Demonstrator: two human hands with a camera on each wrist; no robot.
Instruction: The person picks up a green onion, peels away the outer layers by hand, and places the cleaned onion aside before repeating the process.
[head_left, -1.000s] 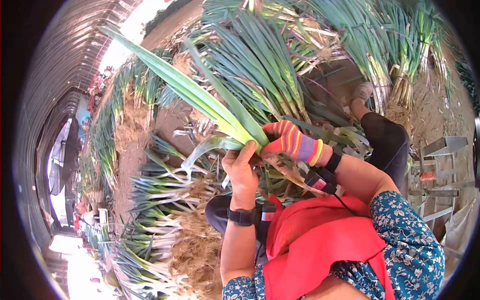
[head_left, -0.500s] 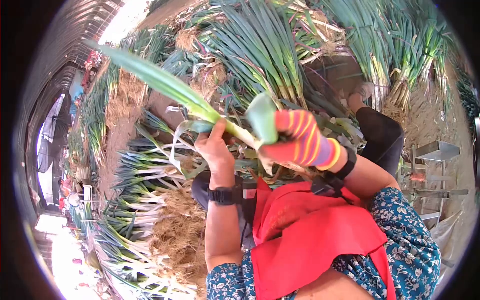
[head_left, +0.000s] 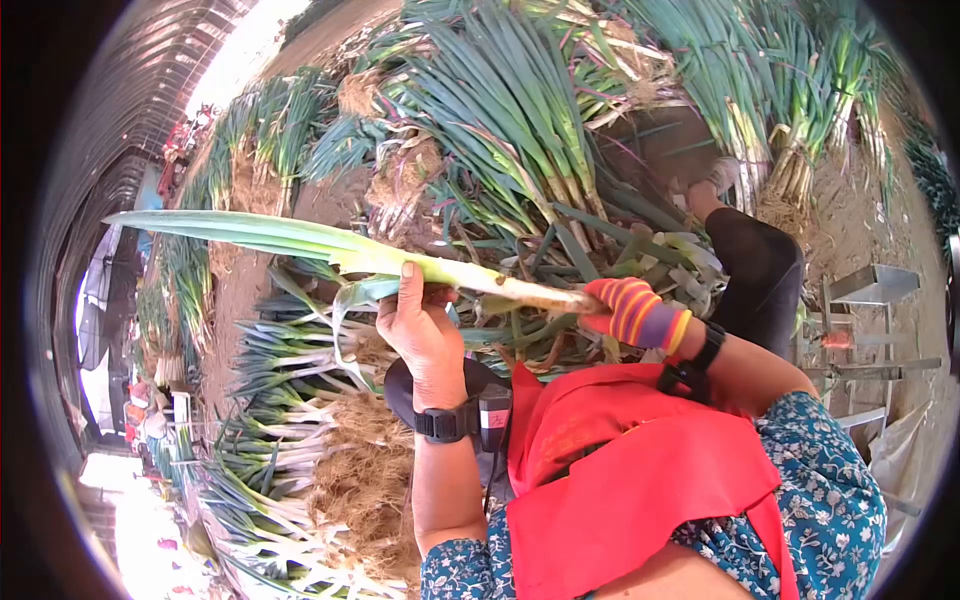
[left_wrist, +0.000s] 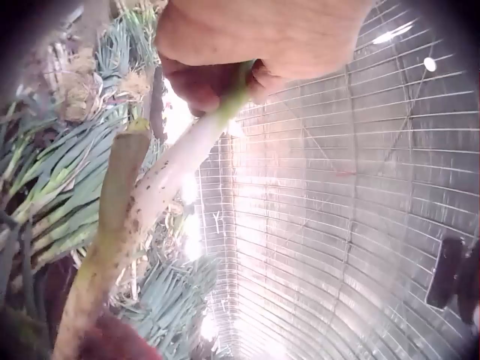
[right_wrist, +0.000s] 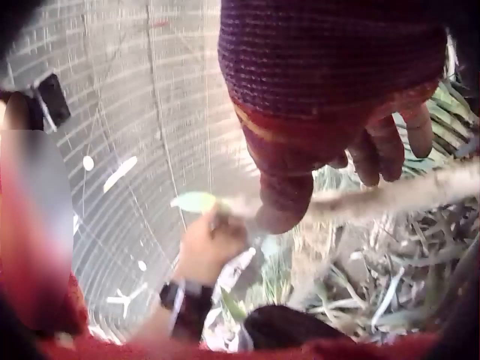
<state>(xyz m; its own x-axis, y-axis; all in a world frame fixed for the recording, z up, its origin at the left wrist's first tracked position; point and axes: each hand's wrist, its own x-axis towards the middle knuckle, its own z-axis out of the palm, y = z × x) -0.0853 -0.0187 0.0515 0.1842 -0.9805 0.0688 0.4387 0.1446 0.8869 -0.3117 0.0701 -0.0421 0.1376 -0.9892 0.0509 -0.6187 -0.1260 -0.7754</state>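
Note:
A single long leek (head_left: 480,279) lies nearly level across the head view, its green leaves pointing left. The bare left hand (head_left: 425,330) grips it where leaves meet stalk, thumb on top. At the brownish lower end, the right hand (head_left: 638,315), in a striped glove, holds the stalk. A pale limp leaf (head_left: 345,310) hangs by the left hand. The left wrist view shows the left hand (left_wrist: 262,41) around the leek (left_wrist: 161,184), a short stub beside its stalk. Under the glove (right_wrist: 330,105) in the right wrist view passes the stalk (right_wrist: 409,191); its root end is out of sight.
Rooted leeks (head_left: 290,430) are piled at lower left. Bundles of green leeks (head_left: 520,120) stand and lie beyond the hands. Leaf scraps (head_left: 670,270) cover the ground near the person's leg (head_left: 755,270). A metal frame (head_left: 875,285) stands at the right.
The leek has swung from slanting to nearly level. The right hand has moved right, down the stalk, and the broad leaf it gripped is no longer in it. The left hand has shifted left.

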